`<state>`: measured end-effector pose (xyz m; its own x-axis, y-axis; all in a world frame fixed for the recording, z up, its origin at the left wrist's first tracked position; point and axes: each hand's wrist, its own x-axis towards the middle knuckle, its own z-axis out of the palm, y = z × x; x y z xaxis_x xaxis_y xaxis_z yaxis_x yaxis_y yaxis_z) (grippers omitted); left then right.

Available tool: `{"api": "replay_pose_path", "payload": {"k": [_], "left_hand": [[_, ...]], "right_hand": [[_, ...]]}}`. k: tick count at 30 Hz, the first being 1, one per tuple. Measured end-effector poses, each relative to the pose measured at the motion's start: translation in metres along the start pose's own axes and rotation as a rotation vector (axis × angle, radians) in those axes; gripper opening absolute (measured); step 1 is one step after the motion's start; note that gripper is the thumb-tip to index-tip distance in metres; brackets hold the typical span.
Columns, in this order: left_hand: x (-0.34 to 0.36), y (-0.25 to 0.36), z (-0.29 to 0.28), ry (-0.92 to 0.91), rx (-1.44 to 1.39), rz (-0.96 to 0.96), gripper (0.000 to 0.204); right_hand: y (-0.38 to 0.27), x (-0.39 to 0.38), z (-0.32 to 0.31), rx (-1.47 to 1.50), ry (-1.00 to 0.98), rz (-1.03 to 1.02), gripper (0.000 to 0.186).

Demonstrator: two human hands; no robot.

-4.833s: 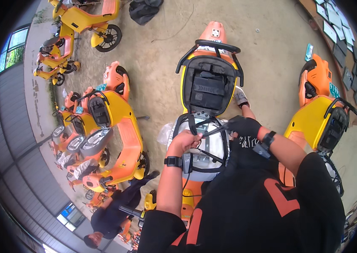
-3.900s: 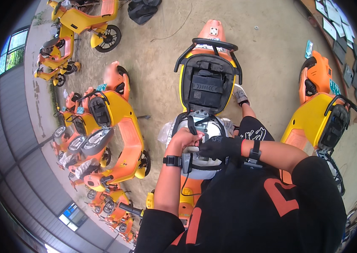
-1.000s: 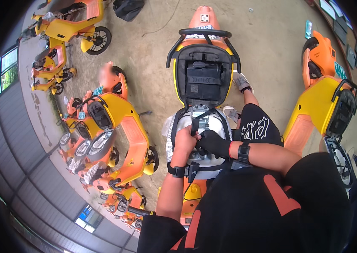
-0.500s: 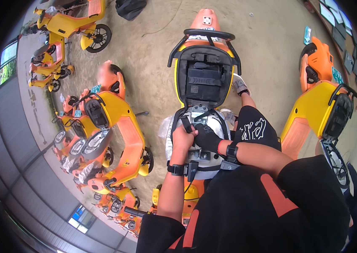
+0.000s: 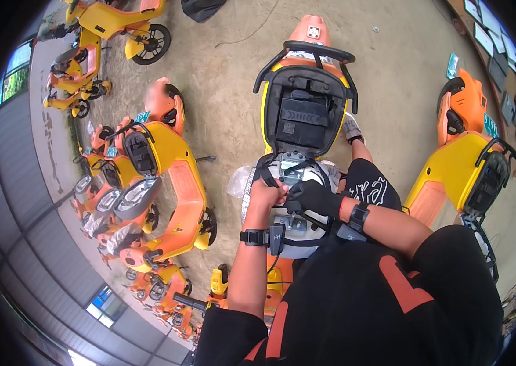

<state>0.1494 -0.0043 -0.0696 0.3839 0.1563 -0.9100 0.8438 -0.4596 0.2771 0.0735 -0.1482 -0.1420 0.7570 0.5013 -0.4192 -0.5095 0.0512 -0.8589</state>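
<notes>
Below me an orange-yellow scooter has an open black under-seat compartment (image 5: 302, 110), with a black battery-like block inside. The raised seat's pale underside (image 5: 313, 229) carries metal brackets and black straps. My left hand (image 5: 268, 193) is closed on a black strap (image 5: 267, 178) at the seat's middle. My right hand (image 5: 314, 198), in a black glove, is closed beside it, fingertips meeting the left thumb; what it grips is mostly hidden. A dark bar or strap runs down-right from under it. Wrist devices (image 5: 275, 238) are strapped to both forearms.
Orange-yellow scooters stand in rows at the left (image 5: 181, 183) and at the right (image 5: 440, 171). A dark bag (image 5: 200, 7) lies on the concrete floor at the top. Grey and white panels (image 5: 508, 100) line the right edge. A transparent plastic bag (image 5: 238, 180) is left of the seat.
My two hands stay together at the seat straps; the right has shifted slightly rightward since half a second ago. The dark-clothed person seen lately at the right edge is out of view.
</notes>
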Motion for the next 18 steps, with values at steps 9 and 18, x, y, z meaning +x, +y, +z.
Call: {"api": "replay_pose_path", "payload": {"k": [9, 18], "left_hand": [[0.007, -0.006, 0.001, 0.03, 0.049, 0.012, 0.011], [0.013, -0.013, -0.002, -0.084, 0.053, -0.026, 0.011]], "right_hand": [[0.013, -0.001, 0.005, 0.035, 0.103, 0.048, 0.02], [0.031, 0.003, 0.006, 0.018, 0.064, 0.068, 0.037]]}}
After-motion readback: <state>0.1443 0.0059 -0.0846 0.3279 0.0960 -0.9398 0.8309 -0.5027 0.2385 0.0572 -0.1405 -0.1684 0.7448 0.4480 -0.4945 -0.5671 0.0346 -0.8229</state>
